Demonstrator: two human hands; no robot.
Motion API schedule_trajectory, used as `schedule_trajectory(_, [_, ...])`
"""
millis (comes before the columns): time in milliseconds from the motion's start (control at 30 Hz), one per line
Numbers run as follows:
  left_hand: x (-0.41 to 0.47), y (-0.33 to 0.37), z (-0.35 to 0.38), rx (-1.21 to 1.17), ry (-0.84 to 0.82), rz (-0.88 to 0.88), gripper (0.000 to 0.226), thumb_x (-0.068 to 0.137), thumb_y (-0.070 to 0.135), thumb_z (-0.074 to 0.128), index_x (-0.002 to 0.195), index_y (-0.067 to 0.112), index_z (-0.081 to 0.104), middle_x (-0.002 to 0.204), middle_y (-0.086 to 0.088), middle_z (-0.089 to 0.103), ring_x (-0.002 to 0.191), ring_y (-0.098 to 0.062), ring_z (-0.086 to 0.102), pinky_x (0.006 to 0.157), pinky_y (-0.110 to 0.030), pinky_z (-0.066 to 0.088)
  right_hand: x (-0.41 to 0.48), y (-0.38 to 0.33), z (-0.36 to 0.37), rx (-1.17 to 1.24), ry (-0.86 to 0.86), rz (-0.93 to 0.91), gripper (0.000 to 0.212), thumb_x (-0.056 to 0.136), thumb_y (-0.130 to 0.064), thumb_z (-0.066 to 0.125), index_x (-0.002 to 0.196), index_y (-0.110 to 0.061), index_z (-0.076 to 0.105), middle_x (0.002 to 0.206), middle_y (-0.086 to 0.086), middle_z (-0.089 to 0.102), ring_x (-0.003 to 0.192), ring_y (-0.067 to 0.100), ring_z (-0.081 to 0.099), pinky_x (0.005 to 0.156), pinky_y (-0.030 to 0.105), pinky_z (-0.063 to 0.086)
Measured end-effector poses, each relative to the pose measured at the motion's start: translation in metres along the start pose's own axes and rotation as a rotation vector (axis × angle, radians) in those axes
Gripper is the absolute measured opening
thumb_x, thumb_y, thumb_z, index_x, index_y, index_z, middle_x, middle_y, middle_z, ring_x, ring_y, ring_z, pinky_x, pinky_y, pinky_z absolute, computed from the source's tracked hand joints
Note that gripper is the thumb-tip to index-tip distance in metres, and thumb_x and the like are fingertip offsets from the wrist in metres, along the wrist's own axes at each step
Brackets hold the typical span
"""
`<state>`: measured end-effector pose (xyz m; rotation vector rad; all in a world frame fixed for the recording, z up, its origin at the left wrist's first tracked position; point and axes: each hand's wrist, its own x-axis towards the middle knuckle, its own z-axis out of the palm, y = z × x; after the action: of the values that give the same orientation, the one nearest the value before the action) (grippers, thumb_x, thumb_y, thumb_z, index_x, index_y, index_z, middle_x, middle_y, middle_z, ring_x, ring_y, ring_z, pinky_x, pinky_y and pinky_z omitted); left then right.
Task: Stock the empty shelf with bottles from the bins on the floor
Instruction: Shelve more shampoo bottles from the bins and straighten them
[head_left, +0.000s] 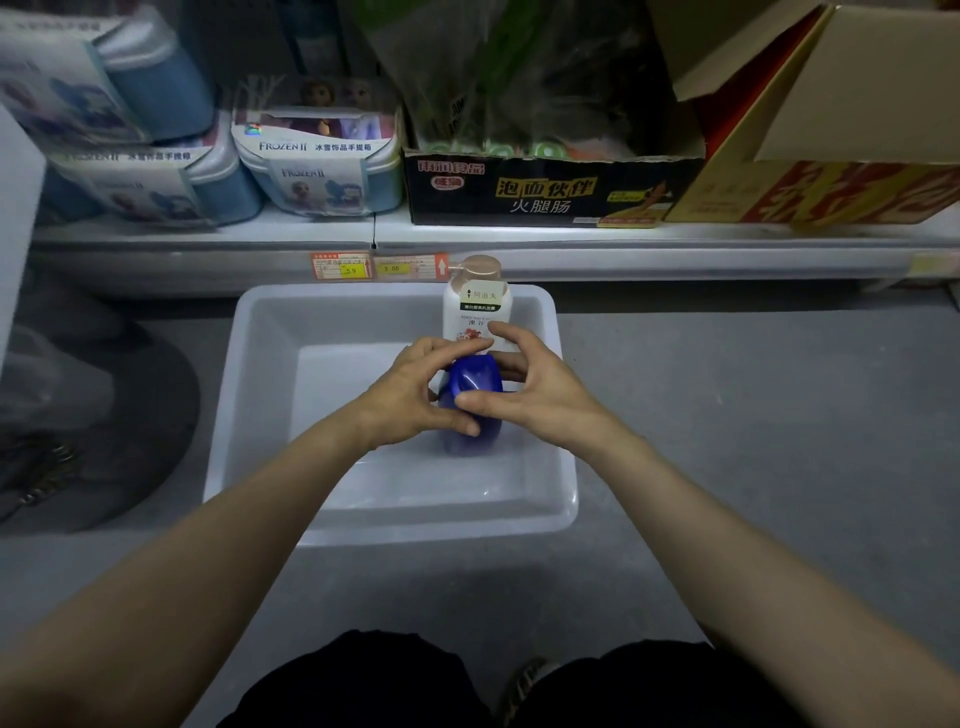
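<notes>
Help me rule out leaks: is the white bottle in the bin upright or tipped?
Upright: the white bottle stands with its tan cap on top, at the far side of the bin. Its base is hidden.

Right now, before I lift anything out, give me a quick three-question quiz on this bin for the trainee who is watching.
1. How many bottles are in the white bin? A one, B two, C four.
2. True or false: the left hand and the right hand both touch the blue bottle.
3. Fill in: the white bottle stands on the ____ side of the blue bottle, toward the shelf.
Key: 1 B; 2 true; 3 far.
</notes>
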<state>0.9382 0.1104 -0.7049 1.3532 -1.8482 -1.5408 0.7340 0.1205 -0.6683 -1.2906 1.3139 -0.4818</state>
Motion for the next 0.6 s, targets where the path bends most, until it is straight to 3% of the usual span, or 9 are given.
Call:
schedule_trajectory(167, [-0.002, -0.009, -0.011, 0.050, -0.065, -0.038, 0.078, 0.071, 0.027, 0.087, 0.127, 0.058, 0.043, 0.131, 0.011, 0.040, 0.119, -0.004, 0.044, 0.084, -0.017, 0.049, 0.000, 0.009, -0.015, 0.155, -0.110, 0.020, 0.076, 0.071, -0.032, 0.091, 0.135, -0.034, 0.049, 0.121, -0.006, 0.072, 0.112, 0.010, 0.068, 0.092, 0.030, 0.057])
schedule_trajectory(267, [-0.002, -0.013, -0.008, -0.048, -0.059, -0.063, 0.071, 0.071, 0.023, 0.088, 0.124, 0.047, 0.048, 0.132, 0.016, 0.048, 0.124, -0.002, 0.045, 0.097, -0.026, 0.045, 0.001, 0.012, -0.017, 0.193, -0.105, 0.011, 0.065, 0.076, -0.033, 0.087, 0.131, -0.029, 0.053, 0.117, -0.006, 0.074, 0.111, 0.011, 0.069, 0.090, 0.028, 0.058])
schedule_trajectory(367, [-0.001, -0.016, 0.000, -0.155, -0.089, -0.107, 0.078, 0.072, 0.020, 0.087, 0.132, 0.044, 0.043, 0.134, 0.024, 0.049, 0.130, -0.005, 0.044, 0.104, -0.031, 0.043, 0.005, 0.013, -0.016, 0.219, 0.018, -0.015, 0.054, 0.078, -0.037, 0.084, 0.124, -0.025, 0.059, 0.112, -0.004, 0.075, 0.108, 0.012, 0.070, 0.085, 0.023, 0.057])
schedule_trajectory(467, [0.004, -0.015, 0.003, -0.178, -0.056, -0.126, 0.071, 0.072, 0.021, 0.087, 0.128, 0.041, 0.049, 0.130, 0.022, 0.054, 0.128, -0.009, 0.047, 0.102, -0.031, 0.046, 0.006, 0.023, -0.019, 0.263, 0.039, 0.000, 0.058, 0.074, -0.042, 0.083, 0.125, -0.026, 0.059, 0.117, -0.003, 0.073, 0.112, 0.013, 0.068, 0.089, 0.026, 0.057])
schedule_trajectory(600, [0.009, -0.015, 0.006, -0.268, 0.019, -0.184, 0.069, 0.069, 0.024, 0.088, 0.127, 0.032, 0.052, 0.127, 0.013, 0.058, 0.124, -0.013, 0.051, 0.092, -0.026, 0.052, 0.001, 0.045, -0.016, 0.086, -0.074, 0.074, 0.075, 0.069, -0.045, 0.088, 0.134, -0.037, 0.051, 0.131, -0.021, 0.060, 0.122, -0.001, 0.056, 0.101, 0.028, 0.051])
